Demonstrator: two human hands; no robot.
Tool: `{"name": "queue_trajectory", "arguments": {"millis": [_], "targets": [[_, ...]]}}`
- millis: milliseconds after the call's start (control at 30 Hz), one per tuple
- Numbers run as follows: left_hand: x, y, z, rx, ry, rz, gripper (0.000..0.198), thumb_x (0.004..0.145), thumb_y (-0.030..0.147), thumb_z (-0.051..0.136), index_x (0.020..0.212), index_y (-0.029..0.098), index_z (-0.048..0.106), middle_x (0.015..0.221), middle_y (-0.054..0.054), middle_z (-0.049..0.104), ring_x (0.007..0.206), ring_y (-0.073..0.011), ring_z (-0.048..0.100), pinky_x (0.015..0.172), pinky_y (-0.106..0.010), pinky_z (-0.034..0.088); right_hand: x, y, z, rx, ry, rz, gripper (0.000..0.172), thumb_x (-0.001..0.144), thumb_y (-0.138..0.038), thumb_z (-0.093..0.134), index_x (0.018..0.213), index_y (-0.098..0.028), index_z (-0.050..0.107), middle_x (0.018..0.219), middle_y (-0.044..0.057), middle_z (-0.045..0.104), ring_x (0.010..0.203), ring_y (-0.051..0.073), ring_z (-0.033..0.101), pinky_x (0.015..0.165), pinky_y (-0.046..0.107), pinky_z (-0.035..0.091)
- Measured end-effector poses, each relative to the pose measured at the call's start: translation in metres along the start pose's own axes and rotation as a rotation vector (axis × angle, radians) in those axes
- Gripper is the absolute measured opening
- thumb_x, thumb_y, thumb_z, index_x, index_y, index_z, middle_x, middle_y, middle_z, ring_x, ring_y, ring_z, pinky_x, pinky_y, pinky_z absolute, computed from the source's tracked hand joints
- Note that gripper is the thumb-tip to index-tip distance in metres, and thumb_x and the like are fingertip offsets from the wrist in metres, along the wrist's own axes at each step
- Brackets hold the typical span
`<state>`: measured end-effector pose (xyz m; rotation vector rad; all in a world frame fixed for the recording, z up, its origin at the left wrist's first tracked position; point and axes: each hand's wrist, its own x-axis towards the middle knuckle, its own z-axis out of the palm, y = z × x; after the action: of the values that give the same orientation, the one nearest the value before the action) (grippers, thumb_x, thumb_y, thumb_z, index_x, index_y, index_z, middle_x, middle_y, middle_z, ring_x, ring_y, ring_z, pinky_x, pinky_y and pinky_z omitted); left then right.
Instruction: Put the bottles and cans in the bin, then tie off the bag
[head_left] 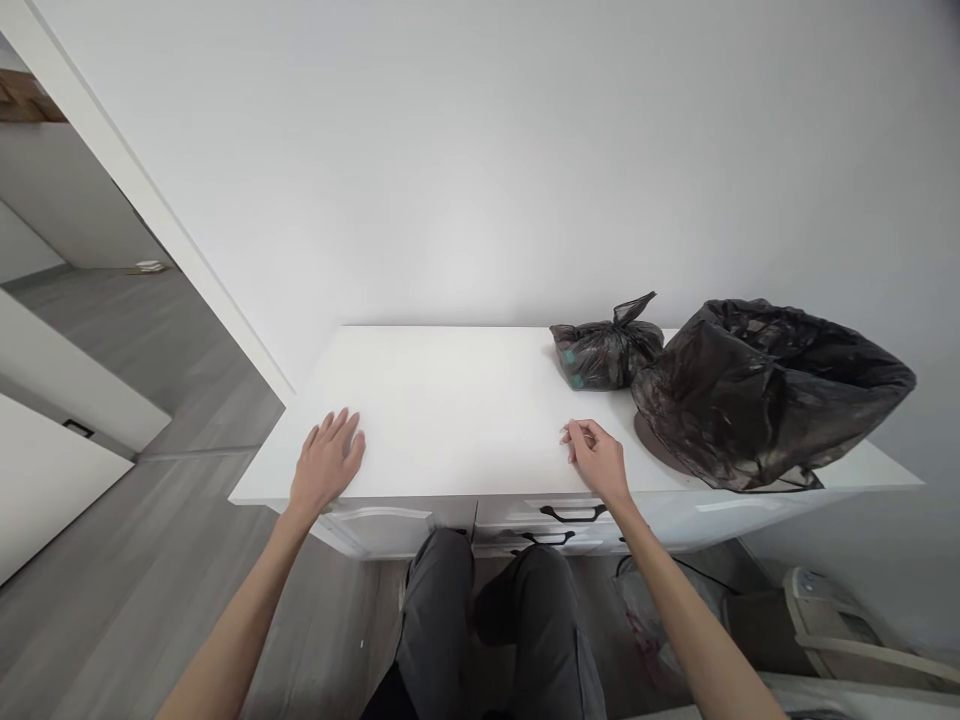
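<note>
My left hand (327, 462) lies flat with its fingers out, at the left front of the white cabinet top (457, 410). Nothing is in it. Over the right part of the same top, my right hand (598, 460) has its fingers curled together; whether something small is between them is hidden. Behind it sits a small black plastic bag (607, 355), knotted at the top, with bluish-green bits showing through. To the right of that hand stands a brown trash can (658, 447), lined with a large black garbage bag (750, 400) that gapes open at the top.
Below the top are drawers with black handles (574, 514). A pale wall (480, 160) rises behind the cabinet. At the lower right are a beige plastic object (832, 620) and a clear bag (652, 610). A doorway opens on the left over grey flooring (217, 560).
</note>
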<state>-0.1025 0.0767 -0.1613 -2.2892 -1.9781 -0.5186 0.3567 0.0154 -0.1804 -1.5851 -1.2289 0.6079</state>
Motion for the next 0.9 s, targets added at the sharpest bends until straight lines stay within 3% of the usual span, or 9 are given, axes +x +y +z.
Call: {"name": "queue_trajectory", "arguments": {"millis": [100, 200, 300, 400, 467, 567, 667, 733, 900], "targets": [[0.0, 0.0, -0.001, -0.015, 0.007, -0.004, 0.063, 0.107, 0.047, 0.031, 0.154, 0.013, 0.056, 0.166, -0.011, 0.047, 0.159, -0.0324, 0.038, 0.131, -0.053, 0.029, 0.005, -0.001, 0.001, -0.041, 0.077, -0.044, 0.042, 0.097, -0.058, 0.053, 0.106, -0.02, 0.066, 0.1, 0.01, 0.074, 0.062, 0.018, 0.067, 0.074, 0.037, 0.056], [-0.001, 0.001, -0.002, -0.025, 0.007, -0.004, 0.063, 0.107, 0.048, 0.031, 0.154, 0.014, 0.056, 0.166, -0.012, 0.048, 0.159, -0.0321, 0.037, 0.131, -0.053, 0.029, 0.025, -0.006, -0.003, -0.109, 0.224, -0.183, 0.047, 0.095, -0.054, 0.056, 0.124, -0.018, 0.062, 0.129, 0.02, 0.063, 0.074, 0.02, 0.069, 0.078, 0.04, 0.059], [-0.001, 0.001, -0.004, -0.033, 0.022, -0.008, 0.061, 0.106, 0.047, 0.033, 0.152, 0.016, 0.058, 0.165, -0.011, 0.049, 0.158, -0.0317, 0.039, 0.13, -0.054, 0.031, 0.064, -0.013, -0.013, -0.174, 0.34, -0.29, 0.052, 0.094, -0.044, 0.057, 0.139, -0.018, 0.054, 0.147, 0.024, 0.048, 0.079, 0.02, 0.07, 0.084, 0.044, 0.06], [-0.001, 0.001, -0.005, -0.041, 0.029, -0.011, 0.059, 0.106, 0.046, 0.035, 0.15, 0.016, 0.059, 0.164, -0.011, 0.051, 0.158, -0.0316, 0.04, 0.13, -0.054, 0.031, 0.113, -0.016, -0.022, -0.25, 0.36, -0.299, 0.059, 0.094, -0.036, 0.054, 0.149, -0.016, 0.044, 0.155, 0.027, 0.036, 0.081, 0.021, 0.071, 0.091, 0.048, 0.059], [-0.001, 0.0, -0.004, -0.049, 0.032, -0.011, 0.057, 0.106, 0.045, 0.036, 0.149, 0.017, 0.06, 0.163, -0.011, 0.051, 0.157, -0.0316, 0.04, 0.13, -0.054, 0.031, 0.145, -0.014, -0.026, -0.319, 0.386, -0.277, 0.062, 0.092, -0.033, 0.055, 0.149, -0.013, 0.042, 0.156, 0.029, 0.034, 0.105, 0.03, 0.07, 0.1, 0.05, 0.055], [-0.001, -0.001, -0.004, -0.06, 0.048, -0.008, 0.053, 0.105, 0.045, 0.039, 0.148, 0.022, 0.06, 0.162, -0.009, 0.053, 0.156, -0.031, 0.042, 0.13, -0.054, 0.032, 0.181, -0.007, -0.025, -0.409, 0.411, -0.17, 0.063, 0.088, -0.034, 0.059, 0.145, -0.011, 0.044, 0.15, 0.03, 0.041, 0.132, 0.041, 0.055, 0.11, 0.057, 0.047], [-0.002, -0.001, -0.004, -0.067, 0.058, -0.007, 0.052, 0.105, 0.045, 0.04, 0.148, 0.024, 0.06, 0.161, -0.008, 0.054, 0.156, -0.03, 0.043, 0.13, -0.053, 0.032, 0.197, 0.0, -0.02, -0.444, 0.361, -0.089, 0.062, 0.086, -0.038, 0.064, 0.14, -0.013, 0.048, 0.145, 0.028, 0.047, 0.124, 0.04, 0.059, 0.105, 0.056, 0.049], [-0.002, -0.001, -0.005, -0.067, 0.053, -0.006, 0.052, 0.106, 0.046, 0.039, 0.148, 0.024, 0.06, 0.162, -0.008, 0.054, 0.156, -0.0299, 0.043, 0.13, -0.052, 0.032, 0.196, 0.001, -0.015, -0.448, 0.319, -0.121, 0.061, 0.085, -0.04, 0.065, 0.139, -0.016, 0.05, 0.141, 0.024, 0.053, 0.117, 0.036, 0.061, 0.1, 0.052, 0.051], [-0.003, 0.003, -0.007, -0.064, 0.039, -0.011, 0.054, 0.105, 0.045, 0.039, 0.148, 0.019, 0.06, 0.162, -0.011, 0.054, 0.156, -0.0309, 0.042, 0.13, -0.053, 0.031, 0.165, -0.007, 0.008, -0.303, 0.149, -0.277, 0.06, 0.086, -0.04, 0.066, 0.139, -0.018, 0.05, 0.124, 0.015, 0.064, 0.082, 0.022, 0.064, 0.087, 0.041, 0.054]]}}
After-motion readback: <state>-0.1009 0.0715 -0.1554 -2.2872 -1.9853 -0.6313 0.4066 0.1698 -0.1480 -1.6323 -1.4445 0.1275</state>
